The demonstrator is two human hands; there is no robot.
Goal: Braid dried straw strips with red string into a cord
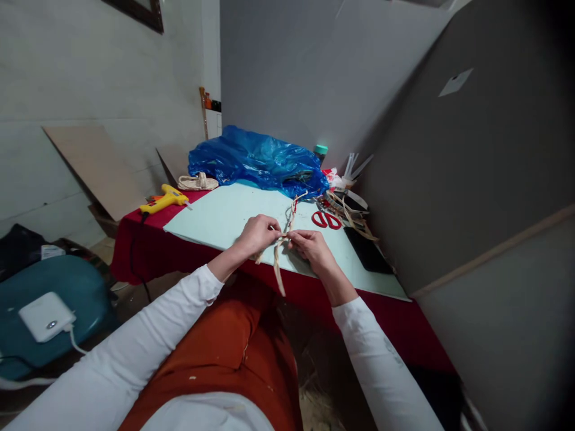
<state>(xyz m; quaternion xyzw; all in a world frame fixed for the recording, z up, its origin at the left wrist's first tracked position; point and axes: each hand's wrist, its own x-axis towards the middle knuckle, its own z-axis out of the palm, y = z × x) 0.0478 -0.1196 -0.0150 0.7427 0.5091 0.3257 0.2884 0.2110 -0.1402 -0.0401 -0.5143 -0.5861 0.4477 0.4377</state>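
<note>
Strands of pale braided fibre (277,266) run between my hands at the near edge of a light board (224,215). My left hand (258,234) is closed, its thumb and fingertips pinching the fibre. From the other side my right hand (309,244) pinches the same fibre, and the fingertips of both hands nearly meet. Loose ends hang down over the board's edge. A twisted piece with a bit of red (293,211) stretches away from my fingers across the board. Red-handled scissors (326,220) lie just beyond my right hand.
A yellow glue gun (164,200) and a woven sandal-like piece (198,181) lie at the table's left. A blue plastic bag (260,158) covers the back. At right are a black flat object (367,250) and a roll with fibre strips (350,202). A grey partition (467,167) borders the right side.
</note>
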